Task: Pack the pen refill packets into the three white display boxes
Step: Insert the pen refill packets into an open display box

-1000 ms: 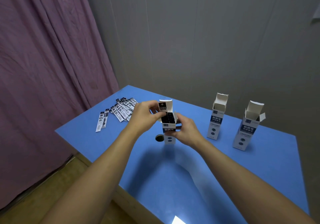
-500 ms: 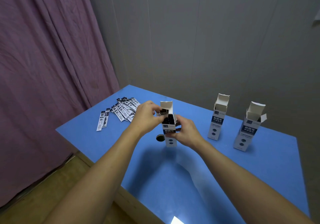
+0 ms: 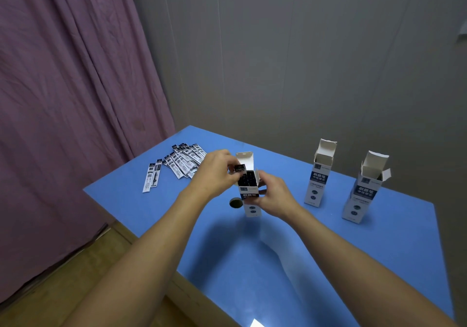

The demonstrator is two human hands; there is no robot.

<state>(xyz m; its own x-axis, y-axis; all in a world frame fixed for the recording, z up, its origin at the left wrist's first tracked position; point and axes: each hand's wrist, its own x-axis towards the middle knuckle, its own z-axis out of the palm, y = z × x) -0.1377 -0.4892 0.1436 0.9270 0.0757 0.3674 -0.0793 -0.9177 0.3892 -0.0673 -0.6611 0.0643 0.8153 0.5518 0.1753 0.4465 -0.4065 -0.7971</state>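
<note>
First display box [image 3: 249, 195] being filled: left hand [image 3: 217, 172] pinches a refill packet [image 3: 240, 168] at its mouth, right hand [image 3: 271, 195] grips the box; next, seat packet fully

dim, soft light; arm shadows on the table [image 3: 379, 238], wide-angle bending at edges

Blue table [image 3: 316, 263]: boxes [image 3: 319, 182], packets [image 3: 184, 160].

loose packets [image 3: 180, 165] left on table [image 3: 328, 263], three boxes [image 3: 250, 195] right
</note>
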